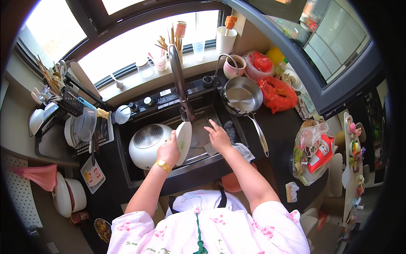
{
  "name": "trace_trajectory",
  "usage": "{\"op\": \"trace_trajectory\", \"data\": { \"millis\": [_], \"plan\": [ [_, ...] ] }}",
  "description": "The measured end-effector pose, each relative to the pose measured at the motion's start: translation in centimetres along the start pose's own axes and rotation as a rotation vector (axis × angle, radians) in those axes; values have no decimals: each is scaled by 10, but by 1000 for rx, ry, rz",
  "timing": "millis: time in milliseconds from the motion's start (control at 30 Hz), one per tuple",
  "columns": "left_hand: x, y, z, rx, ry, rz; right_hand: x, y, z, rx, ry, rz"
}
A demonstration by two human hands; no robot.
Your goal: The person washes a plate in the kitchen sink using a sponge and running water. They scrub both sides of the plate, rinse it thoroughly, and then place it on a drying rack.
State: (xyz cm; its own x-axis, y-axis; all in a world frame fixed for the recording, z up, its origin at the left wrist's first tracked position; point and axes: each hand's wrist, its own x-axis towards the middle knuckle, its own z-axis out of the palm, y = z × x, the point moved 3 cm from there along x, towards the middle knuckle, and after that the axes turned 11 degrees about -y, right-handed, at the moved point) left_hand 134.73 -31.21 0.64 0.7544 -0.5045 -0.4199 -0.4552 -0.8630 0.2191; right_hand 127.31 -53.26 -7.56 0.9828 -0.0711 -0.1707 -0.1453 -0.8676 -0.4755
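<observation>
My left hand (169, 150) grips a white plate (184, 143), tilted nearly upright over the dark sink (136, 183), under the head of the pull-down faucet (181, 82). Behind that hand, a white pot with a round metal base (142, 149) lies bottom up in the sink's left part. My right hand (218, 136) is over the sink's right part, fingers spread, holding nothing. Beside it are a dark scrubber (229, 130) and a grey-white cloth (243, 152) at the sink's edge. A steel saucepan (243, 95) with its handle towards me stands right of the sink.
A dish rack (71, 101) with bowls and utensils stands at the left. Red plastic bags (279, 96) and a filled clear bag (312, 155) lie on the right counter. Cups and a glass jar (145, 69) line the windowsill. An open window frame (304, 63) juts in at upper right.
</observation>
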Motion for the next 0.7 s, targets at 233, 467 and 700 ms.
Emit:
{"op": "trace_trajectory", "data": {
  "millis": [233, 467, 700],
  "plan": [
    [-6, 60, 7, 217, -6, 177, -20, 40, -7, -35, -86, 78],
    [-20, 101, -22, 272, 132, 346, -24, 62, -18, 337, 177, 82],
    [-40, 116, -68, 364, 266, 356, -27, 28, -100, 157, 370, -32]
  ]
}}
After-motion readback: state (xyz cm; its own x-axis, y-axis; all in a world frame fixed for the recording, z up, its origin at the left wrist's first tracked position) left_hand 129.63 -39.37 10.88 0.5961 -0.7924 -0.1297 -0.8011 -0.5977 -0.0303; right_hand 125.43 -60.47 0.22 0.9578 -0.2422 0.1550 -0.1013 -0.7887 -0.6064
